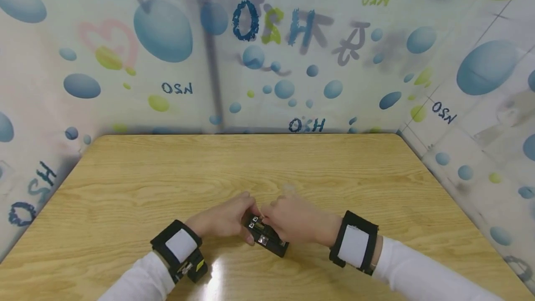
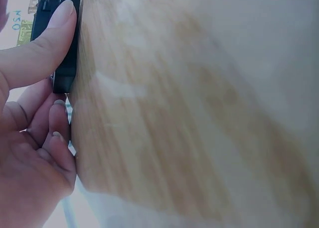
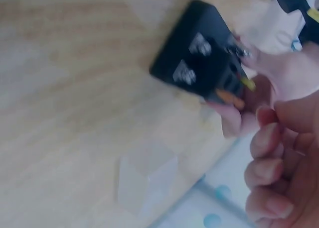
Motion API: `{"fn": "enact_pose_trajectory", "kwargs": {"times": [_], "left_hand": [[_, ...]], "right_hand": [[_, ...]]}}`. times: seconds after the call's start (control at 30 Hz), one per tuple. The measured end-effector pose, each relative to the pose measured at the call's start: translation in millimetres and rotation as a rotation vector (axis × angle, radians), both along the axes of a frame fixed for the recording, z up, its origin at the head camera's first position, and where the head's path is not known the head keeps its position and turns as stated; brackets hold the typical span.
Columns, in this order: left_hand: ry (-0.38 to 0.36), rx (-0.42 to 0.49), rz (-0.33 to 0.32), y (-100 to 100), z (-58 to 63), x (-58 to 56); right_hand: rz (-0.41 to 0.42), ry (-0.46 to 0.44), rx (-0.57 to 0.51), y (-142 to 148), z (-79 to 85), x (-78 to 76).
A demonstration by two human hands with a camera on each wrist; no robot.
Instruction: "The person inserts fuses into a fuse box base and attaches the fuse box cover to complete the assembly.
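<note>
A black block-shaped holder [image 1: 271, 241] sits slightly tilted over the table, with pale metallic pieces set in its top face. My left hand [image 1: 227, 215] grips its far left end; in the left wrist view the thumb [image 2: 52, 44] lies along its side. Small yellow [image 3: 247, 82] and orange pieces [image 3: 230, 97] stick out of that end in the right wrist view. My right hand [image 1: 298, 215] is close beside the block and partly covers it. Its fingers are curled, thumb and index fingertips together; whether a tiny thing is pinched there I cannot tell.
A translucent, box-like piece [image 3: 148, 178] stands on the wooden table [image 1: 167, 166], beyond the hands. The table ends at a wall covering [image 1: 267, 92] printed with blue and green drops. Both wrists wear black straps [image 1: 354, 243].
</note>
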State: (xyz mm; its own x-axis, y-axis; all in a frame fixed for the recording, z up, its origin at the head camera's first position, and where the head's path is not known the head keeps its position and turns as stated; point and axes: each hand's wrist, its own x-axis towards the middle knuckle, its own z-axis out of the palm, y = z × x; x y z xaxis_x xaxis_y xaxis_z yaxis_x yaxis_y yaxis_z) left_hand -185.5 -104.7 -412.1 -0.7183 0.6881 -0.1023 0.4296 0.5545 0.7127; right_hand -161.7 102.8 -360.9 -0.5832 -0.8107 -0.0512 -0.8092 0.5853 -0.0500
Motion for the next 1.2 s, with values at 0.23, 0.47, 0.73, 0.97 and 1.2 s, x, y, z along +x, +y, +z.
{"fn": "enact_pose_trajectory", "kwargs": {"times": [0.23,0.47,0.73,0.97,1.2], "left_hand": [[-0.017,0.010,0.007,-0.7,0.6,0.9],[-0.021,-0.010,0.016,-0.2,1.4,1.4],[-0.028,-0.007,0.013,-0.1,1.9,1.7],[-0.054,0.003,0.017,-0.1,1.2,1.5],[-0.048,0.006,0.017,-0.3,1.7,1.8]], "right_hand": [[-0.082,-0.009,-0.009,11.2,11.3,-11.0],[-0.138,-0.041,-0.018,23.8,18.4,-19.5],[-0.190,-0.048,0.008,39.7,23.3,-27.0],[-0.274,-0.084,0.067,57.5,23.4,-32.4],[-0.352,-0.093,0.105,72.6,22.0,-39.2]]}}
